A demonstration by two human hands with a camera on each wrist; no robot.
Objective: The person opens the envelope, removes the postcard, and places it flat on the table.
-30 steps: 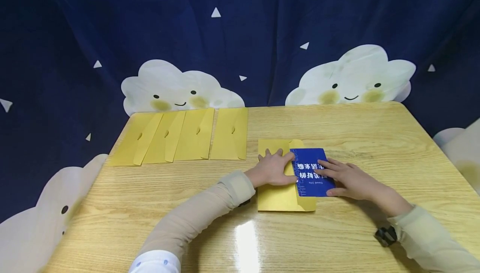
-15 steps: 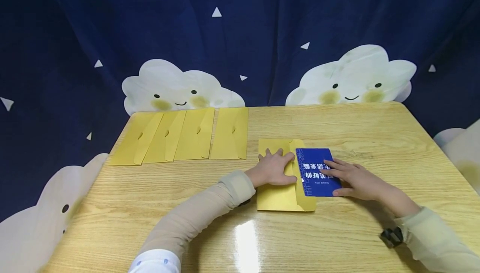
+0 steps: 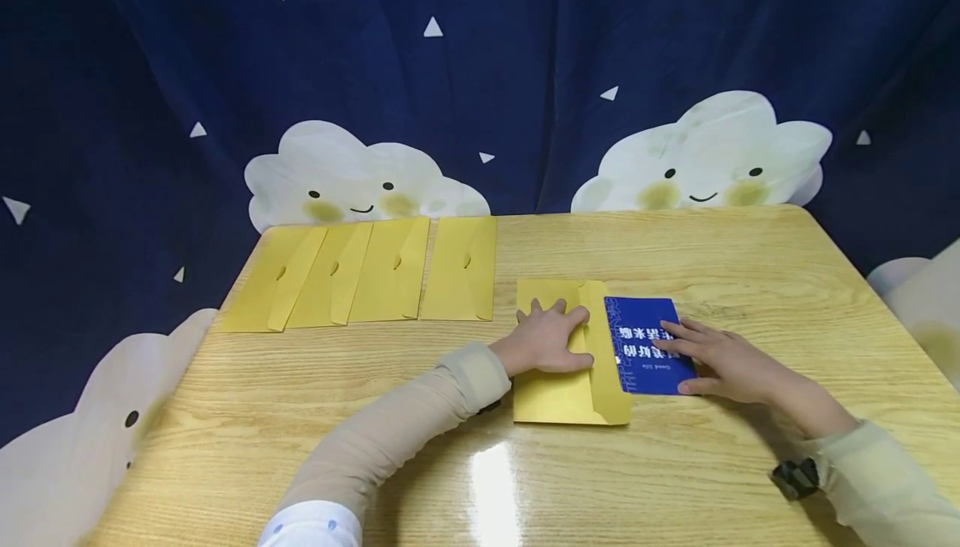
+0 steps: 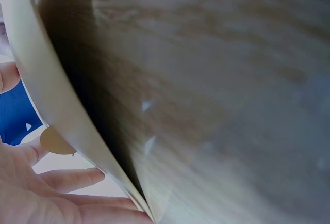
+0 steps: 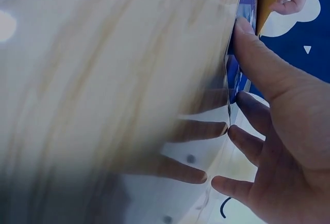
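Observation:
A yellow envelope (image 3: 551,401) lies on the table with its flap (image 3: 600,355) folded out to the right. My left hand (image 3: 546,338) rests on the envelope, fingers spread and pressing it down. Just right of the flap lies a flat blue card (image 3: 645,313) with white lettering, upside down to me. Its left edge meets the flap edge; whether it overlaps cannot be told. My right hand (image 3: 723,363) touches the card's right part, fingers extended on it and thumb at the near corner. In the right wrist view the thumb (image 5: 258,53) touches the card's edge.
Several yellow envelopes (image 3: 457,272) with closed flaps lie in a row at the back left of the wooden table (image 3: 712,480), some overlapping. A dark blue curtain (image 3: 517,72) with cloud prints hangs behind the table's far edge. A black strap device (image 3: 795,478) sits at the right wrist.
My right hand and the blue card have slid to the right, off most of the envelope's flap. The left hand has stayed in place on the envelope.

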